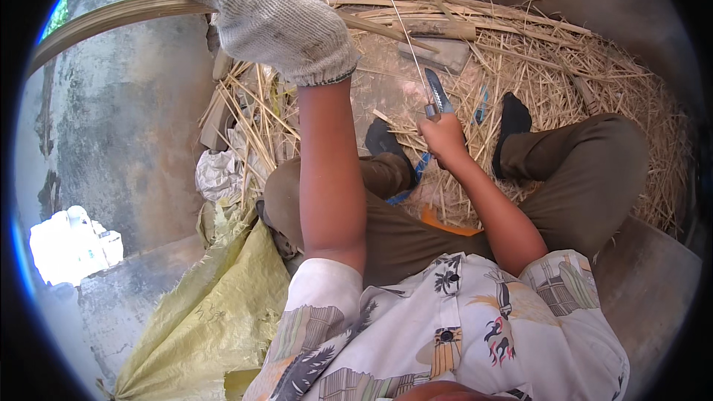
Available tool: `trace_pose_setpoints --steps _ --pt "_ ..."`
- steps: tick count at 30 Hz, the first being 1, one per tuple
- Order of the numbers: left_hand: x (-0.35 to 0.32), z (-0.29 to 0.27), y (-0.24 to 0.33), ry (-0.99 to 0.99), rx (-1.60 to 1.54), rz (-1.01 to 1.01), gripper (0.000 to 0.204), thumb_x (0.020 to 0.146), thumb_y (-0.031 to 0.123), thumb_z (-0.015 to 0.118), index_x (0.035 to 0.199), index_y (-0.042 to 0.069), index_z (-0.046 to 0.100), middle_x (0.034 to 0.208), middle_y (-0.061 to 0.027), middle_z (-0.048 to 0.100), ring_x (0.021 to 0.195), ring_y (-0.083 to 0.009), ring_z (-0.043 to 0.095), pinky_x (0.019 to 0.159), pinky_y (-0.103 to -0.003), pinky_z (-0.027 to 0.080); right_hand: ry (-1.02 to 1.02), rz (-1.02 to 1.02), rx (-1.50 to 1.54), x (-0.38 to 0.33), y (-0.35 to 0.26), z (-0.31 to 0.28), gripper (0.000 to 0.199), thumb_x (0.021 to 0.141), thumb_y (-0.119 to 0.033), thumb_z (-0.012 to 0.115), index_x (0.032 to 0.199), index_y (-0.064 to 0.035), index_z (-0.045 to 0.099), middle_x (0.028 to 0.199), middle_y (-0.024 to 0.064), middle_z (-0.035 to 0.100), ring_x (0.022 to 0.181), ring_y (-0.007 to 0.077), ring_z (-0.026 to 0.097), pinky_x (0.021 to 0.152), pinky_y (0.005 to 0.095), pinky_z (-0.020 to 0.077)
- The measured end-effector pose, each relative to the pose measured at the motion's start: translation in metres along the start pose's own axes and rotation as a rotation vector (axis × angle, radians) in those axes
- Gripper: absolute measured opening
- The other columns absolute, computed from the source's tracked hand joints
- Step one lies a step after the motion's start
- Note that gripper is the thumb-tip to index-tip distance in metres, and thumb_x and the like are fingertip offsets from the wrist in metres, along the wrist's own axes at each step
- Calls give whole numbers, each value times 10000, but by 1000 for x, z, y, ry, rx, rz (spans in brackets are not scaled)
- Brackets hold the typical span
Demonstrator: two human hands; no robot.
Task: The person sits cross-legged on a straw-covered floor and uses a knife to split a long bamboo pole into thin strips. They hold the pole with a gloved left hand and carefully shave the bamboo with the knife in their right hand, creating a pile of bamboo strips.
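A grey, stained concrete wall (126, 126) fills the left of the frame, and a floor strewn with pale dry straw and bamboo shavings (564, 74) spreads across the upper right. A long, pale bamboo strip (111, 18) arcs from the upper left toward the top centre, its long axis near horizontal. The left hand (271, 18), in a grey knitted glove, closes around it. Mid-frame, the bare right hand (443, 137) grips a dark-bladed knife (437, 93), blade pointing up.
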State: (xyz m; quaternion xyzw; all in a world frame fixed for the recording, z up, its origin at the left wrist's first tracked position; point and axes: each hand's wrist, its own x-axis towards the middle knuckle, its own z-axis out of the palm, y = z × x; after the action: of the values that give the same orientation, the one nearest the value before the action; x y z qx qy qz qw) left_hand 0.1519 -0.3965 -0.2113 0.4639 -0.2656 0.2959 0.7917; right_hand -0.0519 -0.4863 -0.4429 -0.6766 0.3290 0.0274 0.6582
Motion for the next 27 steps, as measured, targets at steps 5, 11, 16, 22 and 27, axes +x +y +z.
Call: trace_pose_setpoints --steps 5,11,16,22,27 --pt "22 -37 -2 -192 276 -36 293 1015 267 519 987 -25 529 692 -128 610 442 -211 581 345 -273 484 -75 14 149 -15 -51 -16 286 762 -185 649 584 10 541 512 54 516 478 166 494 509 366 404" --pt "-2 -3 0 38 38 50 293 1020 252 505 993 -39 529 703 -130 624 462 -212 599 358 -271 494 129 -301 164 -19 -57 -9 288 785 -199 658 612 5 551 538 57 527 508 147 492 555 349 423" --pt "-9 1 1 82 236 63 319 1025 287 497 1007 -29 532 697 -117 618 461 -211 588 364 -284 498 -22 115 68 5 -21 -8 224 745 -159 643 602 -16 548 524 38 511 435 174 504 453 364 394" --pt "-4 -24 -17 -54 578 86 351 1031 329 488 1023 -19 536 690 -101 610 459 -209 576 372 -299 502 -177 200 364 -19 -71 -32 179 750 -140 634 626 -29 570 510 21 499 385 135 444 377 326 332" --pt "-7 -12 -10 3 -452 -138 388 1030 379 479 1002 0 555 697 -86 601 436 -225 576 361 -292 499 52 -244 211 -21 -80 -30 262 767 -164 661 595 0 552 522 18 521 501 124 499 508 336 395"
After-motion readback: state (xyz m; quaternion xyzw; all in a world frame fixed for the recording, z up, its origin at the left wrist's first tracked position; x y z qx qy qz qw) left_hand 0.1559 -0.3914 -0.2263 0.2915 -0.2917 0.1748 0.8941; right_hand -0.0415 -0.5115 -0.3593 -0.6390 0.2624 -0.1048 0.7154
